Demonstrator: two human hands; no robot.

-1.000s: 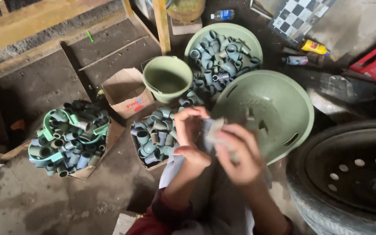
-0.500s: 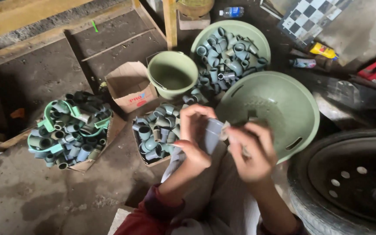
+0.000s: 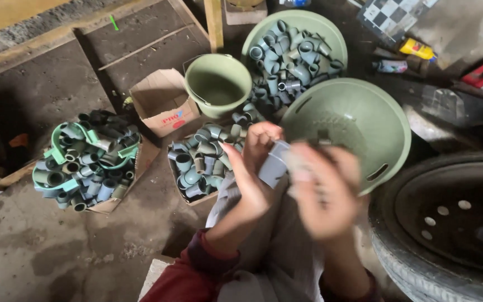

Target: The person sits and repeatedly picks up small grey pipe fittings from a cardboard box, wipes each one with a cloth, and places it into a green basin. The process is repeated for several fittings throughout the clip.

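Note:
My left hand (image 3: 252,168) grips a short grey pipe fitting (image 3: 273,163) at the middle of the view, above my lap. My right hand (image 3: 326,187) is blurred with motion and presses against the fitting's right side; whether it holds a small scrap there I cannot tell. Just left of my hands lies an open cardboard box (image 3: 203,200) filled with several grey and green pipe fittings. A pale cloth (image 3: 286,251) covers my lap below the hands.
A large green basin (image 3: 384,120) sits right of my hands, a second basin (image 3: 252,36) full of fittings behind it, and a green bucket (image 3: 217,89). A heap of fittings (image 3: 88,162) lies left, beside a small carton (image 3: 163,103). A tyre with wheel (image 3: 448,223) is at right.
My right hand has swept up over the fitting and is now blurred. My left hand has turned the fitting slightly. The view has tilted down a little.

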